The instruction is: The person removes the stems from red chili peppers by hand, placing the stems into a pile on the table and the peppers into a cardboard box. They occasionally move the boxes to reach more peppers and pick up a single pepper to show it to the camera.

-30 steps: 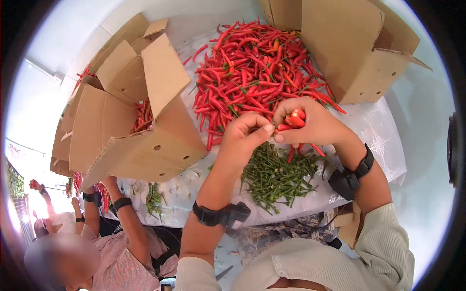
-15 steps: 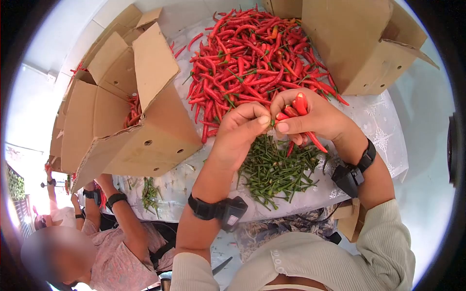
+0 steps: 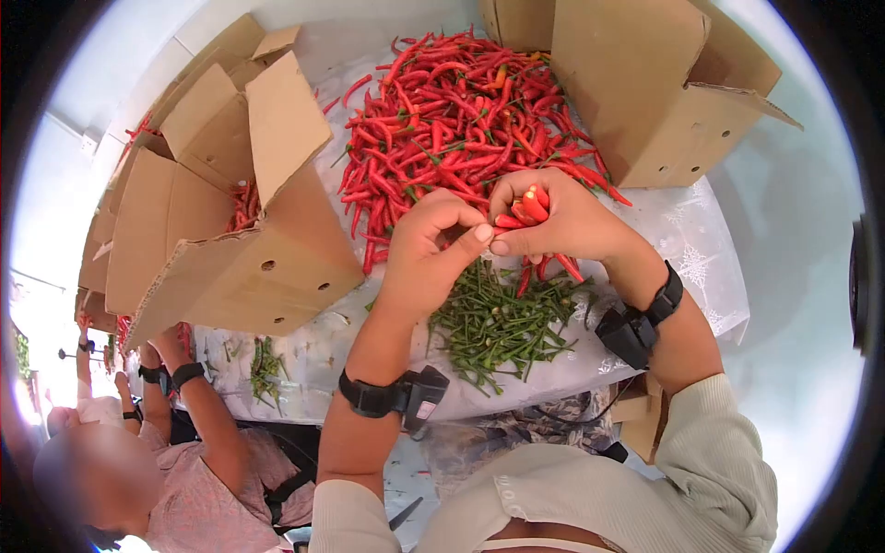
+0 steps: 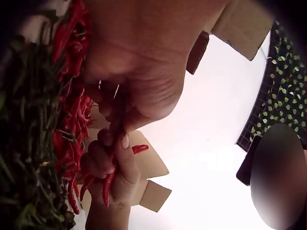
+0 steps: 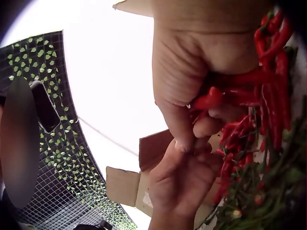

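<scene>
Several red chillies point(image 3: 533, 206) lie in the curled fingers of my right hand point(image 3: 562, 217), their ends poking out above the thumb and below the palm. Their stemless ends show pale spots. My left hand point(image 3: 429, 249) meets it thumb to thumb, pinching the stem end of one chilli; the stem itself is hidden by the fingertips. In the left wrist view, chilli tips point(image 4: 109, 188) hang below the right hand. Just beneath both hands is a heap of green stems point(image 3: 502, 327). Behind them spreads a large pile of red chillies point(image 3: 452, 120).
An open cardboard box point(image 3: 295, 267) with chillies inside stands at left, another box point(image 3: 627, 101) at back right. A small bunch of stems point(image 3: 266, 373) lies on the white patterned tablecloth point(image 3: 687, 230). Another person point(image 3: 198, 488) sits at left, arms at the table.
Both hands stay together over the stems while the head view shifts. The green stem seen between the fingertips half a second ago is now hidden. My right hand keeps its chillies.
</scene>
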